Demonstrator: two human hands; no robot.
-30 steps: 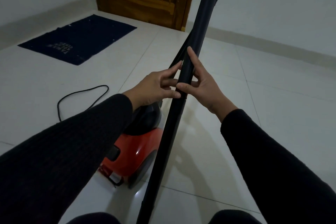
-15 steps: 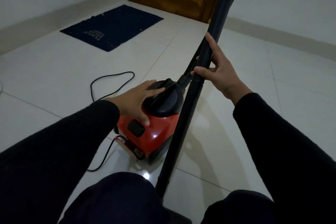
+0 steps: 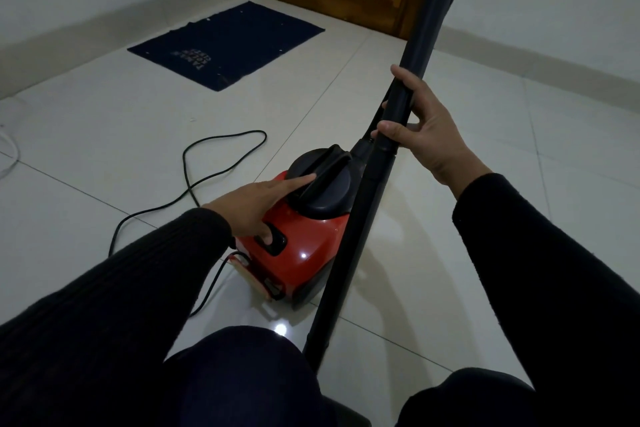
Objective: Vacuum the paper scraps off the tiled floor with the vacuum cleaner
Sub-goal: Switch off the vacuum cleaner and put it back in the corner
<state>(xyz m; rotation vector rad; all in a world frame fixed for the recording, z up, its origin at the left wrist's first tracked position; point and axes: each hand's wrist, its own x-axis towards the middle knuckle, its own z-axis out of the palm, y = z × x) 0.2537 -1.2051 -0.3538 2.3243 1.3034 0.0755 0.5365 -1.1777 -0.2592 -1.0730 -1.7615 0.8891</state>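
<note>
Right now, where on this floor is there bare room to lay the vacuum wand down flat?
Bare tile lies right of the wand, out to the baseboard, and between the blue mat and the power cord. It is crowded left of the red vacuum cleaner, where the cord loops, and near the knees.

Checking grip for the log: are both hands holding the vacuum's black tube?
No: only the right hand grips the black tube; the left hand rests on the red vacuum body, thumb on its button.
</note>
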